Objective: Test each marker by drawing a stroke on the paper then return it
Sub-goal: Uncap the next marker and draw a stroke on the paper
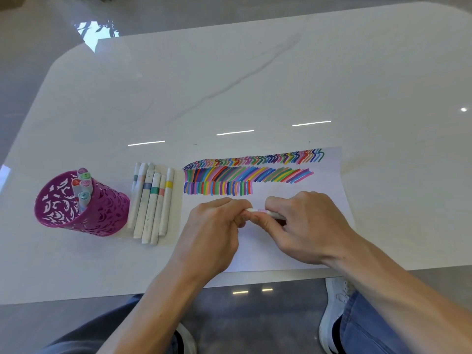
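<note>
Above a denim-clad leg (370, 325), left hand (214, 226) and right hand (304, 226) each pinch a pink-banded marker (258, 212) over the stroke-filled paper (258, 251); capping or uncapping likely goes best kept straight along the barrel.

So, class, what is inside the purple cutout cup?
Several markers stand cap-up in the purple cup, caps showing above the rim. Their lower barrels are mostly hidden by its wall.
</note>
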